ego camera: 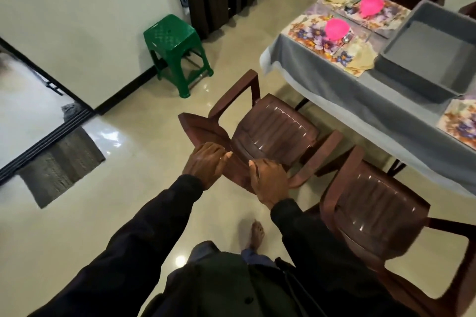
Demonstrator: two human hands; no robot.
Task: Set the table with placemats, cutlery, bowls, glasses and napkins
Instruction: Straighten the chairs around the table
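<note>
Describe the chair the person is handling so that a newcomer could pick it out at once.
Start at the grey-clothed table; two brown plastic armchairs stand along its near side. The one meant is the left armchair, closer to the green plastic stool. Unlike the right armchair, it has the left hand and right hand holding its backrest top.

You have two floral placemats [309,31] side by side, each bearing a pink bowl [337,28] (yellowish napkin [362,55] alongside).

Grey-clothed table [334,90], floral placemats [306,31] laid flat on it, grey tub [412,82] between them
</note>
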